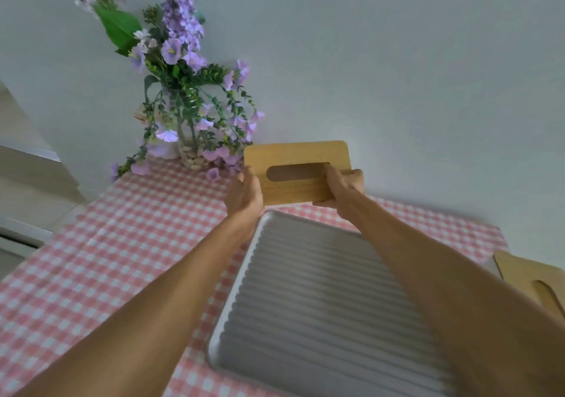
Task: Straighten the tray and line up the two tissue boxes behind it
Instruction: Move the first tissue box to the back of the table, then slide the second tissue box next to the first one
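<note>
- Tray flat on the checked cloth, seemingly at a slant to the wall.
- First tissue box just behind the tray's far edge, clamped between left hand and right hand, fingers curled on its ends.
- Second tissue box right of the tray, untouched; lining up not yet done.

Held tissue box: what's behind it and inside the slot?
Behind the tissue box, gripped by left hand and right hand, is bare wall. The slot shows only shadow; contents can't be seen.
</note>
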